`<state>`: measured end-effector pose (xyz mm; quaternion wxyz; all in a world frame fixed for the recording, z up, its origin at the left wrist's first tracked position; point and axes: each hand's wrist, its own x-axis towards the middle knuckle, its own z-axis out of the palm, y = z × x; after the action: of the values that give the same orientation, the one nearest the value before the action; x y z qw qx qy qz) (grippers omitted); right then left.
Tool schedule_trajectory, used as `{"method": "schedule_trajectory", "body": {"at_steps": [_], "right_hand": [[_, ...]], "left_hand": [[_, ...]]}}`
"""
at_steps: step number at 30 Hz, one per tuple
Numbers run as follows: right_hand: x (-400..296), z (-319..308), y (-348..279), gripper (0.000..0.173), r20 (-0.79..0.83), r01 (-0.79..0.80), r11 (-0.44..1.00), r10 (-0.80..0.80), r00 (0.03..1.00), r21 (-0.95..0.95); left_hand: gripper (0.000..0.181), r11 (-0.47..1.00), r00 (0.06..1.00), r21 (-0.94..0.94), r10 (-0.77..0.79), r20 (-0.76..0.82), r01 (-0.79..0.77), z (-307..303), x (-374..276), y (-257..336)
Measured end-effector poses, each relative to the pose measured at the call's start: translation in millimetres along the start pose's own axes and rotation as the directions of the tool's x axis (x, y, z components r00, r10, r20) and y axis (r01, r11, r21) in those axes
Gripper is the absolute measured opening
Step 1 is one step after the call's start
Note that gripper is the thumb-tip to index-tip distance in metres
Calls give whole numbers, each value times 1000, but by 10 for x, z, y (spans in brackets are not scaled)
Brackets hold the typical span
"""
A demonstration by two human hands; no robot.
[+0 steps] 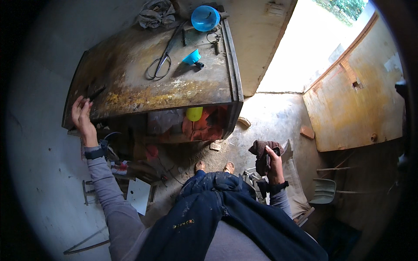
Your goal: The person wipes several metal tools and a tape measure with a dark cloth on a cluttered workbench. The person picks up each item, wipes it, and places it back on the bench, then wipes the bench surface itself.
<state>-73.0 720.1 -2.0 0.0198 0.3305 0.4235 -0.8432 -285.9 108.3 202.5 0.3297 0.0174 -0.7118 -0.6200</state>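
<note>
At the left end of a worn wooden cabinet [130, 71], my left hand [84, 119] has its fingertips on a slim dark tool [97, 93]. The tool's tip points toward the cabinet's middle, and blur hides its exact kind. My right hand [276, 166], out to the right above the floor, grips a bunched brown cloth [261, 149]. A small black object [277, 151] shows by the right thumb. On the cabinet top lie long-bladed shears [165, 57] with looped handles, a turquoise cup-shaped piece [192, 57] with a black fitting, and a metal ring with a dark piece [216, 44].
A blue bowl [205, 18] and crumpled plastic [156, 14] sit at the cabinet's back. A yellow-green object [194, 114] is on the shelf below. A canvas folding chair [292, 176], brick [307, 131] and shovel [323, 191] stand right, near an open wooden door [356, 88].
</note>
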Motion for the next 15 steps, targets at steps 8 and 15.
{"method": "schedule_trajectory", "body": {"at_steps": [8,15], "right_hand": [[40,81,-63,21,11,9,1000,-9,1000,-8],[103,71,-1,21,52,-62,997,59,997,42]], "left_hand": [[26,994,893,112,-62,445,14,1061,-759,959],[28,921,690,319,-82,719,-223,2089,-1061,871]]}}
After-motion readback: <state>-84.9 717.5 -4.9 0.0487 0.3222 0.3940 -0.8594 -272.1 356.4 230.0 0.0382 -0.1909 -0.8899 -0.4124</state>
